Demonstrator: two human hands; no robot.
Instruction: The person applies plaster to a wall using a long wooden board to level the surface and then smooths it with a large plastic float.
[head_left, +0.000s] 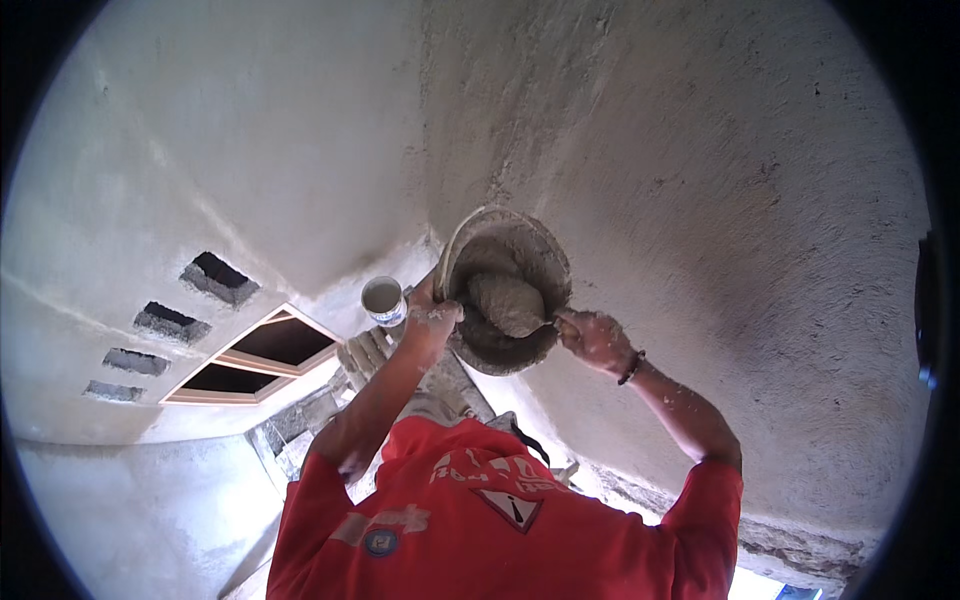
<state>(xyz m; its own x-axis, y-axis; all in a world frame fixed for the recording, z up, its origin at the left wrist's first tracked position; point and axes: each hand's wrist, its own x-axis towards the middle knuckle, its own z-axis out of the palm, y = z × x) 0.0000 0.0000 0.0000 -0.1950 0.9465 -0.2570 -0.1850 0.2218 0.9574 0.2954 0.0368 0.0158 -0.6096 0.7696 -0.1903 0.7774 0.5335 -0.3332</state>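
My left hand (433, 320) is closed on the near left rim of a mortar-caked bucket (552, 250). The bucket is tipped so that its inside shows. At the right side of its mouth, my right hand (597, 340) is closed around the handle of what looks like a trowel, with a short shank leading into the bucket. A rounded heap of wet grey mortar (507, 305) covers the blade, so its outline cannot be made out. Grey smears coat the fingers of both hands.
Rough grey plastered wall (700, 180) stretches behind the bucket and to the right. A small white pail (383, 300) stands left of my left hand. Further left are a wood-framed opening (255, 362) and several small rectangular wall holes (218, 278).
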